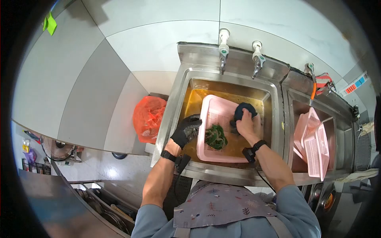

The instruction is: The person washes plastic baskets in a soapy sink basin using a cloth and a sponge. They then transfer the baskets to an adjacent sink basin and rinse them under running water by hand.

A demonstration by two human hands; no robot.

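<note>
A pink slotted plastic basket (213,107) sits tilted in the sink, in murky yellow-brown water (193,104). My left hand (188,130), in a dark knit glove, grips the basket's left rim. My bare right hand (246,123) is closed on a bunched dark blue cloth (247,108) at the basket's right side; the hand and cloth hide part of that side. A clump of dark green leaves (215,137) lies inside the basket, between my hands.
Two taps (223,51) stand over the sink's back edge. A second sink (291,115) on the right holds stacked pink baskets (316,148). An orange-red plastic bag (149,119) is left of the sink. An orange-handled item (313,93) hangs by the right tap.
</note>
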